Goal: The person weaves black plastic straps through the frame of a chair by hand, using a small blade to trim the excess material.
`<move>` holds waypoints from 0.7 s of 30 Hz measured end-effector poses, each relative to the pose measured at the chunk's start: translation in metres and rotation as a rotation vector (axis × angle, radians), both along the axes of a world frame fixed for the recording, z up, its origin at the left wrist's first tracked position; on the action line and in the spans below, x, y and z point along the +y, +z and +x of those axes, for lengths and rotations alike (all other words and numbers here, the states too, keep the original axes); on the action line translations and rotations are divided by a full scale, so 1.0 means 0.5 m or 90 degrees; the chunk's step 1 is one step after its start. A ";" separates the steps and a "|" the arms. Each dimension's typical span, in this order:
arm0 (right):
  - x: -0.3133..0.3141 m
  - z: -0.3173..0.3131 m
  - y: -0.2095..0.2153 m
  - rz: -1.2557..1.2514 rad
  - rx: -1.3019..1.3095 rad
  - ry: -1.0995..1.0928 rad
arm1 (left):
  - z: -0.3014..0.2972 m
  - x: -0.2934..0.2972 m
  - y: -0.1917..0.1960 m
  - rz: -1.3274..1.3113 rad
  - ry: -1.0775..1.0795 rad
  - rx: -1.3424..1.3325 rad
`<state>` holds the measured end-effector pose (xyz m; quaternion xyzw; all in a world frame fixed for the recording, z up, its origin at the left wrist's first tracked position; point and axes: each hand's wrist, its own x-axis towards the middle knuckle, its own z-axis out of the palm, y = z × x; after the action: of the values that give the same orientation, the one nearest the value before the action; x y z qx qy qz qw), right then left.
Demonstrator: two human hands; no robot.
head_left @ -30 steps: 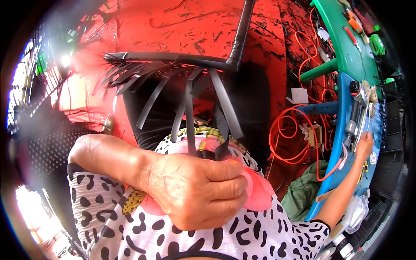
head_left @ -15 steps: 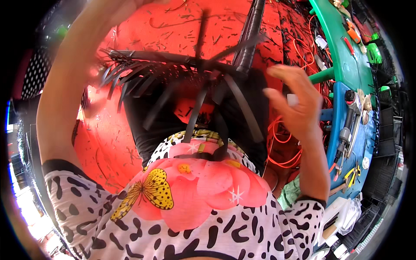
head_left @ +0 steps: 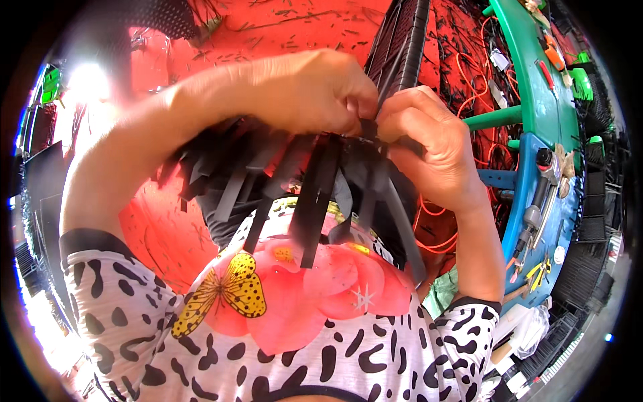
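Observation:
My left hand (head_left: pixel 315 90) is closed at the far end of my lap, its fingertips pinching a flat black strip. Close beside it, my right hand (head_left: pixel 429 137) has its fingers curled onto the same strip. Many more flat black strips (head_left: pixel 315 201) hang from the frame edge toward my shirt, some smeared by motion. The bar they hang from is mostly hidden behind my left hand and forearm. Just beyond my hands rises a black woven panel (head_left: pixel 406 50) with a wrapped edge.
Red floor covering (head_left: pixel 295 33) spreads ahead, littered with black offcuts. Orange cord (head_left: pixel 462 67) coils on the right. A green stool or table (head_left: pixel 559 100) and a blue one (head_left: pixel 562 214) stand there, bearing a power tool (head_left: pixel 536 201), yellow-handled pliers (head_left: pixel 538 273) and a red-handled tool (head_left: pixel 546 75).
Both hands have come together at the frame edge and closed on a strip. My left hand moved in from the upper left; my right was open. The woven panel shows more.

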<state>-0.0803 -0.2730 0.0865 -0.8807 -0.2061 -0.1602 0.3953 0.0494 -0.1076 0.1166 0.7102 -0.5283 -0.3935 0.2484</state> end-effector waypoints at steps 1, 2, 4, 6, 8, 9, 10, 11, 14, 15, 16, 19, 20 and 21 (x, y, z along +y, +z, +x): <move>-0.003 0.002 0.003 0.008 0.011 0.025 | -0.013 0.011 -0.018 -0.109 0.008 -0.014; -0.005 0.003 0.006 0.017 0.022 0.049 | -0.016 0.020 -0.031 -0.112 0.009 -0.010; 0.006 0.005 0.011 0.010 0.005 0.050 | -0.025 0.037 -0.044 -0.199 0.040 -0.096; 0.017 0.004 0.013 -0.154 -0.121 -0.004 | -0.037 0.049 -0.054 -0.247 0.043 -0.145; 0.019 0.006 0.014 -0.190 -0.149 -0.001 | -0.054 0.057 -0.063 -0.317 0.097 -0.272; 0.017 0.007 0.010 -0.170 -0.146 0.005 | -0.057 0.059 -0.067 -0.325 0.111 -0.279; 0.016 0.010 0.006 -0.150 -0.142 0.011 | -0.059 0.063 -0.069 -0.330 0.116 -0.277; 0.018 0.018 0.002 -0.115 -0.130 0.019 | -0.061 0.066 -0.070 -0.334 0.131 -0.276; 0.016 0.028 -0.005 -0.059 -0.040 0.023 | -0.056 0.073 -0.079 -0.352 0.156 -0.265; 0.021 0.031 0.004 -0.064 -0.025 0.020 | -0.055 0.075 -0.078 -0.357 0.168 -0.260; 0.021 0.034 0.010 -0.069 -0.020 0.020 | -0.053 0.075 -0.076 -0.361 0.171 -0.255; 0.022 0.043 0.021 -0.108 0.016 0.021 | -0.045 0.064 -0.067 -0.420 0.201 -0.145; 0.024 0.044 0.023 -0.111 0.017 0.018 | -0.041 0.064 -0.067 -0.424 0.199 -0.143; 0.026 0.045 0.023 -0.120 0.020 0.016 | -0.035 0.063 -0.069 -0.422 0.203 -0.100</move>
<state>-0.0579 -0.2602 0.0979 -0.9137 -0.2250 -0.1215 0.3158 0.0317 -0.0763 0.0821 0.6926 -0.5274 -0.1016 0.4815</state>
